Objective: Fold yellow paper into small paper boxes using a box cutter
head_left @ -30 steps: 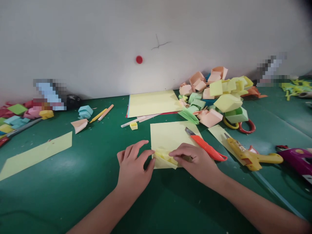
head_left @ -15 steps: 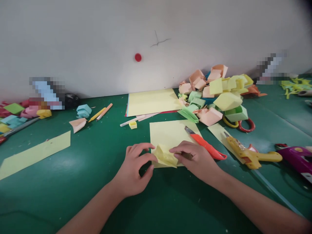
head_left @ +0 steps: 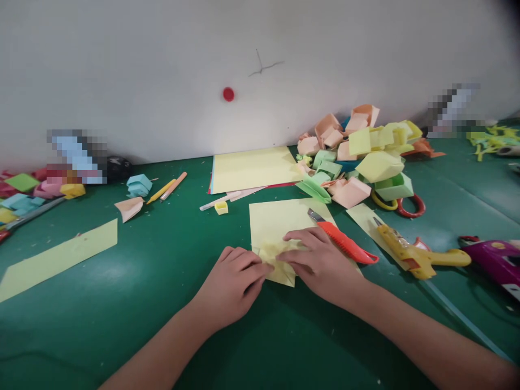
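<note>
A small piece of folded pale yellow paper [head_left: 281, 274] lies over a larger yellow sheet [head_left: 268, 219] and is partly hidden by my fingers. My left hand [head_left: 238, 279] is closed, its fingertips pinching the left side of the folded paper. From the right, my right hand [head_left: 320, 265] has its curved fingers on the same piece, one finger lifted a little over the sheet. Just beyond my right hand, an orange utility knife [head_left: 345, 241] rests across the sheet's right side with its metal tip pointing away from me.
A pile of folded paper boxes [head_left: 377, 162] stands against the wall at the right. Scissors [head_left: 411, 207], a yellow glue gun [head_left: 418, 254] and a purple tool [head_left: 493, 262] lie nearby. Stacked sheets [head_left: 254, 170], pencils [head_left: 174, 187] and a paper strip [head_left: 60, 257] lie on the green table [head_left: 162, 260].
My left hand has closed in and moved right onto the folded paper. My right hand's fingers have spread over it. The paper looks flatter than before.
</note>
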A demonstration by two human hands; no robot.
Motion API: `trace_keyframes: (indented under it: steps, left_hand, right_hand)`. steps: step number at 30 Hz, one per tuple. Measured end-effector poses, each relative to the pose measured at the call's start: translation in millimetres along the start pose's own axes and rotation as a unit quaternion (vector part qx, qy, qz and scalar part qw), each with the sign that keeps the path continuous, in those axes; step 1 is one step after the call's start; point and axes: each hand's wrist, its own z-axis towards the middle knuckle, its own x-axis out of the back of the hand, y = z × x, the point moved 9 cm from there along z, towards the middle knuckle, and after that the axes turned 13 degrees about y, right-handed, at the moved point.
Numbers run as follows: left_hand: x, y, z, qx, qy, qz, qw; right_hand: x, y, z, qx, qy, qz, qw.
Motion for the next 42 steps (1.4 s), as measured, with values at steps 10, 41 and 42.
trace_keyframes:
  steps: [10, 41, 42]
  left_hand:
    - [-6.2, 4, -2, -0.024, -0.013, 0.046, 0.999]
    - [-13.5, 0, -2, 0.018, -0.080, 0.106, 0.991]
    - [-12.9, -1, -2, 0.023, -0.075, 0.102, 0.992]
  right_hand:
    - [-6, -11, -1, 0.055, -0.062, -0.051, 0.995]
    - [21, -28, 1, 0.107, -0.013, 0.070, 0.992]
    - [20, -28, 2, 0.103, -0.025, 0.078, 0.991]
